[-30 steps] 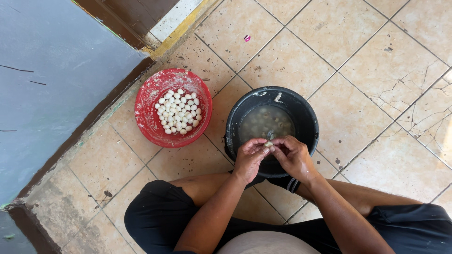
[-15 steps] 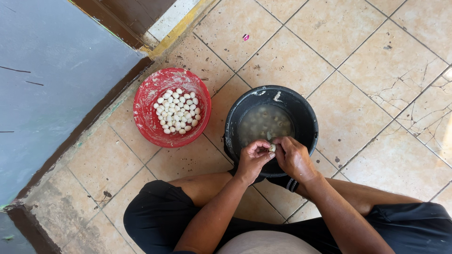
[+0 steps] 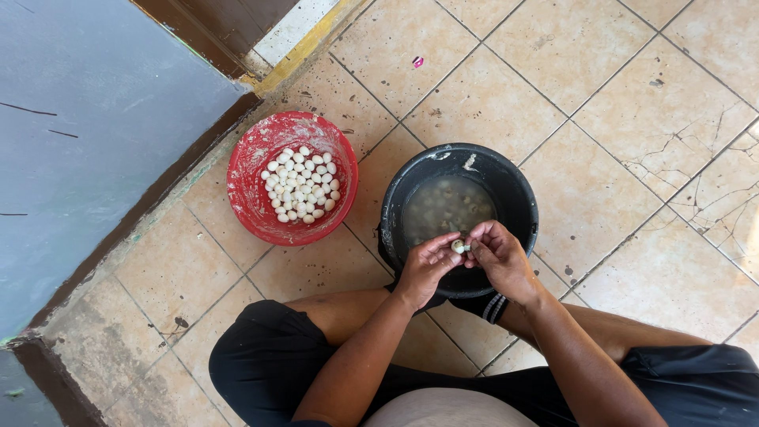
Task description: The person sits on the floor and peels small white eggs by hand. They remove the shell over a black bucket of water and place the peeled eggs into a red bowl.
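Seated on a tiled floor, I hold a small pale egg (image 3: 458,247) between both hands over the near rim of a black bucket (image 3: 515,190). My left hand (image 3: 424,267) pinches it from the left and my right hand (image 3: 496,257) grips it from the right. The bucket holds cloudy water with more small eggs sunk in it. To its left stands a red bowl (image 3: 257,155) with several peeled white eggs (image 3: 301,183) piled in the middle.
A grey wall (image 3: 87,119) with a dark base strip runs along the left. A yellow-edged doorstep (image 3: 304,47) lies at the top. My legs in black shorts (image 3: 269,356) frame the bucket. A small pink scrap (image 3: 417,61) lies on the tiles.
My fingers have shifted slightly around the egg, turning it over the bucket. The bowl and bucket have not moved.
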